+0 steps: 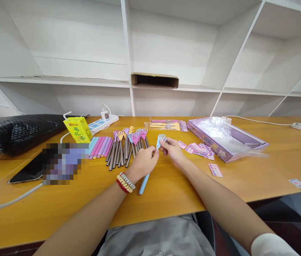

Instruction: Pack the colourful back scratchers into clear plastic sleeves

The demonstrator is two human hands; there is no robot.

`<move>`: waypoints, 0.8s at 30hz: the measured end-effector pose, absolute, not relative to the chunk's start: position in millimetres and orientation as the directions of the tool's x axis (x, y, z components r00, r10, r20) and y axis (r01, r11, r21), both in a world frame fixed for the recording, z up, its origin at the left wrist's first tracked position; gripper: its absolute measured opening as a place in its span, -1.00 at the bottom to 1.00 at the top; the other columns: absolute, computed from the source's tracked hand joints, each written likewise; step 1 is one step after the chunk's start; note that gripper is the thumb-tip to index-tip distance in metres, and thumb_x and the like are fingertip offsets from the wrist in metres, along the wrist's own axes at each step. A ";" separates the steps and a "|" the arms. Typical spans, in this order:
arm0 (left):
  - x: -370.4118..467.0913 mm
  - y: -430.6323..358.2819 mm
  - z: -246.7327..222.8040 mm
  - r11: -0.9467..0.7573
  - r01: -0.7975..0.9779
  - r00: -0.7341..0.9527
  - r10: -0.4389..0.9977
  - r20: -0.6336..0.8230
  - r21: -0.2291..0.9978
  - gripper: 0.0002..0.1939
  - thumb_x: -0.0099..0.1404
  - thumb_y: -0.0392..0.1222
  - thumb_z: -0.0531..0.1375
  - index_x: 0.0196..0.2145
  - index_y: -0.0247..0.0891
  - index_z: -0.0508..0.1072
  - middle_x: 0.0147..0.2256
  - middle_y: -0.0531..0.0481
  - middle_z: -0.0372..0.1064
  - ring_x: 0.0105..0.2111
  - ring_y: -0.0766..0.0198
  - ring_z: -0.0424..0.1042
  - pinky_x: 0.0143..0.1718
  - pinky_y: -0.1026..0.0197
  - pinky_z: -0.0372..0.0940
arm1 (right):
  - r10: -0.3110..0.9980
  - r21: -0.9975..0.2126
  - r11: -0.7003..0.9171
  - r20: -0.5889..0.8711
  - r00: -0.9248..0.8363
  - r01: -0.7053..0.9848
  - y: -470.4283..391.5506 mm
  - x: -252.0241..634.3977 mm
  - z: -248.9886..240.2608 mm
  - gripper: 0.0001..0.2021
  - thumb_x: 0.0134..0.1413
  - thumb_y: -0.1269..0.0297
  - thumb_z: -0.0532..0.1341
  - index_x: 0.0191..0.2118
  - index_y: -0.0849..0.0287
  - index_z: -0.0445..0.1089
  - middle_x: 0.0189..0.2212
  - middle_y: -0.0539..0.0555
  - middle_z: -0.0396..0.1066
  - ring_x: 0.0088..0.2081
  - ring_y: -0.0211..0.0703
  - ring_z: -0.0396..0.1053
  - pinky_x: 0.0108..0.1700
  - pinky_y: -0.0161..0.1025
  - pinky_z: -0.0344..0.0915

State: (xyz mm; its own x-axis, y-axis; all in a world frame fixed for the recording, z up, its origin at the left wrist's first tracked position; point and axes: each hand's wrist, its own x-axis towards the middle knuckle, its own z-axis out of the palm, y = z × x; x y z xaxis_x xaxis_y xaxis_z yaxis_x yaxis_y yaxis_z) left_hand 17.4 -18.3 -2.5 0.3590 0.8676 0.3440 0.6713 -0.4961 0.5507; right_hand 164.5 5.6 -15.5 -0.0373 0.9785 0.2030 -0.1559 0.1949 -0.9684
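A light-blue back scratcher [144,184] lies slanted between my hands, its clawed head pointing up and away from me. My left hand [144,161], with coiled bands at the wrist, is closed around its shaft below the head. The fingers of my right hand [172,149] pinch the clawed head. Left of my hands is a pile of metal shafts with coloured claw heads [122,145], in pink, purple, yellow and blue. Beside them sits a row of pastel handle tubes [101,146]. Small printed cards [200,150] are scattered right of my right hand.
Bagged back scratchers [165,124] lie at the back. An open purple box [223,154] with clear plastic stands right. On the left are a yellow drink carton [78,129], a power strip [104,123], a phone [30,167] and a black wrapped package [19,133]. White shelving rises behind.
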 end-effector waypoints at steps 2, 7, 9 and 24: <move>17.6 -18.8 -1.6 -0.494 0.670 0.359 0.869 0.340 0.554 -0.71 0.30 -0.08 -0.06 -0.51 -0.23 0.26 -0.63 0.09 0.19 -0.62 0.35 0.16 -0.54 0.26 -0.07 | 0.978 -0.970 0.200 0.207 -0.036 -0.142 5.2 165.0 -15.2 -0.66 -0.11 0.02 0.24 -0.55 0.20 0.23 -0.69 -0.09 0.21 -0.71 -0.42 0.04 -0.66 -0.36 -0.07; 18.6 -20.5 3.5 -0.504 0.658 0.382 0.864 0.330 0.560 -0.69 0.30 -0.05 -0.05 -0.49 -0.23 0.32 -0.62 0.09 0.21 -0.61 0.35 0.16 -0.53 0.26 -0.05 | 0.976 -0.965 0.206 0.214 -0.033 -0.165 5.6 165.1 -15.6 -0.64 -0.10 -0.03 0.22 -0.55 0.20 0.24 -0.70 -0.08 0.21 -0.71 -0.40 0.05 -0.65 -0.36 -0.06; 18.6 -21.6 5.5 -0.516 0.653 0.394 0.857 0.333 0.554 -0.66 0.31 -0.03 -0.06 -0.49 -0.24 0.33 -0.61 0.08 0.23 -0.60 0.35 0.18 -0.52 0.26 -0.03 | 0.974 -0.958 0.205 0.221 -0.058 -0.202 5.6 165.2 -16.1 -0.64 -0.11 -0.02 0.23 -0.54 0.20 0.23 -0.71 -0.08 0.20 -0.71 -0.40 0.05 -0.65 -0.36 -0.06; 9.5 -14.2 16.8 -0.549 0.759 0.492 0.836 0.244 0.351 -0.65 0.35 -0.08 -0.13 -0.39 -0.24 0.36 -0.52 -0.06 0.36 -0.53 0.25 0.34 -0.44 0.24 0.12 | 0.976 -0.911 0.181 0.121 0.179 -0.370 12.8 179.1 -3.1 -0.62 -0.34 0.07 0.38 -0.59 0.22 0.22 -0.75 -0.10 0.17 -0.73 -0.47 -0.05 -0.70 -0.41 -0.20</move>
